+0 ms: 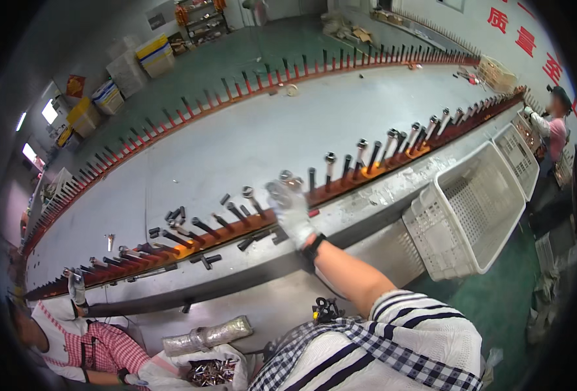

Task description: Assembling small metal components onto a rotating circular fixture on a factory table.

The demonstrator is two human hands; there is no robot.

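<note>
My right hand [292, 208], in a white glove with a dark band at the wrist, reaches out over a long row of upright posts. Its fingers close around a shiny metal part [287, 176] at the row; the glove hides most of it. A similar chrome-ended part [248, 193] stands on a post just left of the hand, and another metal part [329, 159] stands to its right. Dark, bare posts [312, 179] rise between them from a reddish-brown rail [262, 232]. My left hand is out of view.
Short black tubes [211, 261] lie along the table edge. A white plastic crate [458, 215] stands at right. A sack [233, 365] of small metal parts sits below, beside a plastic-wrapped bundle [207, 335]. Co-workers [99, 345] [552, 127] stand at left and far right.
</note>
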